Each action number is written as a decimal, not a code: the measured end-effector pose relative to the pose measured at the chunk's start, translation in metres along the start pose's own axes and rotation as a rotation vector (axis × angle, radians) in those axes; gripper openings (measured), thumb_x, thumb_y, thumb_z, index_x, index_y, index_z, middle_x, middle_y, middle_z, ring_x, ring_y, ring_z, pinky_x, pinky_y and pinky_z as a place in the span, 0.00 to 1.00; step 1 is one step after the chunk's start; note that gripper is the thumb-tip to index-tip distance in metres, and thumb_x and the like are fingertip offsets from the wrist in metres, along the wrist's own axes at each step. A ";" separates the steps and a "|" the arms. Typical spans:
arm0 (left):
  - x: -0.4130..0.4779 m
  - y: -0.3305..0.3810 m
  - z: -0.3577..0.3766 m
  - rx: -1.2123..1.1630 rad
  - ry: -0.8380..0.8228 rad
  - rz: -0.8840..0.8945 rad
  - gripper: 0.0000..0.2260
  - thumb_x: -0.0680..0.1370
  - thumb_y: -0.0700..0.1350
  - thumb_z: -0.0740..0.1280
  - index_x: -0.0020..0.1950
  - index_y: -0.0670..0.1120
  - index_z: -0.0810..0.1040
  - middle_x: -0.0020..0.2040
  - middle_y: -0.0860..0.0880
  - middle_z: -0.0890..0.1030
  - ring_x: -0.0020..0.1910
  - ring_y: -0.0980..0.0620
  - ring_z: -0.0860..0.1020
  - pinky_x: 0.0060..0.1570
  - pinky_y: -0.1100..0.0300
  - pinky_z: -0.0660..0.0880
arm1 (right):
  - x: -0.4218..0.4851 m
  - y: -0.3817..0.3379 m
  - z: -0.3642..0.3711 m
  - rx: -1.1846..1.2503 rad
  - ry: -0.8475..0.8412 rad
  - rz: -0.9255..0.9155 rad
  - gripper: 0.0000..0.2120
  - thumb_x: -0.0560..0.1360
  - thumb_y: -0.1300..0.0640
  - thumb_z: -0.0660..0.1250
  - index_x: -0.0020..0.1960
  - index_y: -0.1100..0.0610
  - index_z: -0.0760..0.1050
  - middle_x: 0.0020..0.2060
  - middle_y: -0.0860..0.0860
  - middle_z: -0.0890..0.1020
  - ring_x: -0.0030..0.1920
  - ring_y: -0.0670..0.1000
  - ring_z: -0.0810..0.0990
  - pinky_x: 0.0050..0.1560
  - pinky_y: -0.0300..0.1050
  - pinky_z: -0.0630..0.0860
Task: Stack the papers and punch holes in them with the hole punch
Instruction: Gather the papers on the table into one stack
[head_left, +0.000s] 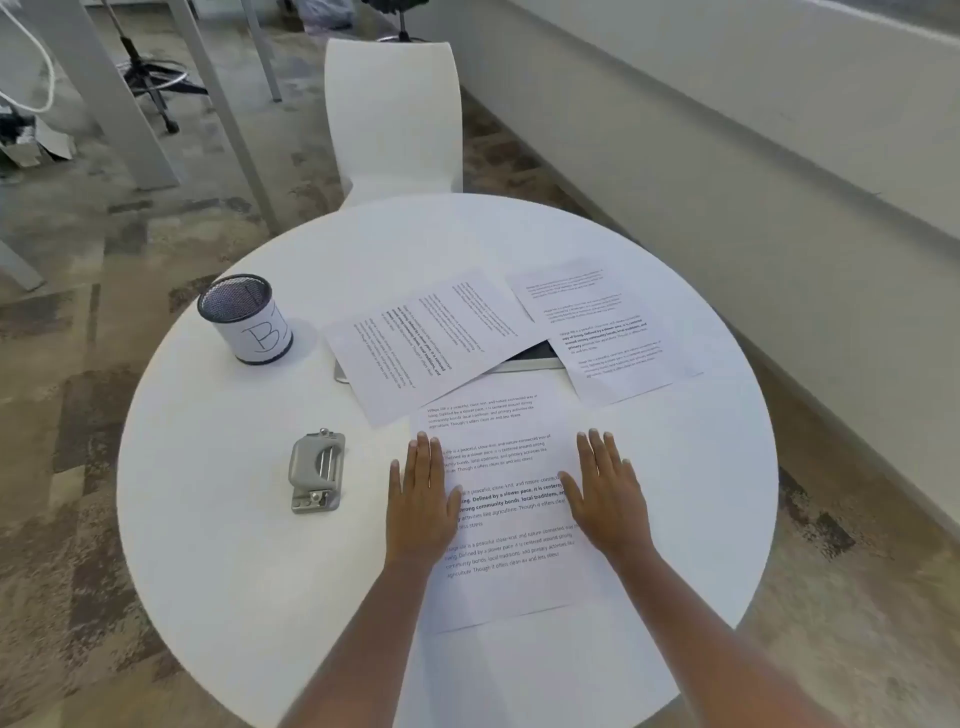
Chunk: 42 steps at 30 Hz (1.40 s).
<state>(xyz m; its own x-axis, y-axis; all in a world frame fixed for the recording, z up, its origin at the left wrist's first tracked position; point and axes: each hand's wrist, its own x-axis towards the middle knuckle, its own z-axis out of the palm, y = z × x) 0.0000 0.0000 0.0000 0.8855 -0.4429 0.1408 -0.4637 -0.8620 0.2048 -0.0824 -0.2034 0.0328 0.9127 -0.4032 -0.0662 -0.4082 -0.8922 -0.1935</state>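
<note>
Table (208, 545); papers (509, 452), punch (317, 470), cup (245, 319), perhaps tablet (530, 356)

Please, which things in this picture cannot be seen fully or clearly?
Head view:
- Grey flat object: mostly covered by tilted sheet and right sheet; unidentifiable.
- Print on right sheet: too small to read.
- Chair: seat hidden behind table.

Soft, even light fills the scene, bright enough that the white table (208, 519) nearly washes out. Shadows are faint, with a pale one beside the cup (244, 319). Wide-angle distortion curves the edges. The forearms (363, 649) blur, and print on the papers (498, 571) looks soft.
</note>
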 end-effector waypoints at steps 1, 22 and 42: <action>0.000 0.000 0.002 -0.028 -0.009 -0.023 0.25 0.77 0.53 0.49 0.67 0.38 0.63 0.65 0.38 0.75 0.66 0.46 0.63 0.64 0.47 0.64 | 0.000 0.003 0.006 0.033 0.012 0.007 0.36 0.78 0.41 0.35 0.63 0.64 0.71 0.61 0.61 0.77 0.61 0.61 0.75 0.51 0.60 0.77; -0.002 -0.006 -0.003 -0.102 -0.147 -0.007 0.25 0.73 0.53 0.54 0.65 0.40 0.67 0.64 0.40 0.76 0.64 0.44 0.73 0.62 0.47 0.70 | -0.011 -0.005 0.021 0.063 -0.029 0.104 0.38 0.68 0.40 0.35 0.73 0.57 0.55 0.74 0.55 0.58 0.74 0.56 0.56 0.71 0.58 0.54; 0.053 -0.031 -0.012 0.070 -0.153 -0.100 0.27 0.59 0.43 0.78 0.54 0.33 0.79 0.50 0.35 0.82 0.47 0.37 0.82 0.43 0.42 0.78 | -0.016 0.012 0.007 0.003 -0.082 0.175 0.36 0.78 0.43 0.35 0.60 0.61 0.75 0.57 0.57 0.80 0.55 0.61 0.80 0.46 0.59 0.78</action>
<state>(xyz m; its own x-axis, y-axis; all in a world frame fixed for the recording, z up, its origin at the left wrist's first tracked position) 0.0607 0.0065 0.0124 0.9238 -0.3819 -0.0266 -0.3746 -0.9163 0.1418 -0.1021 -0.2060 0.0250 0.8264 -0.5340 -0.1789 -0.5608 -0.8093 -0.1747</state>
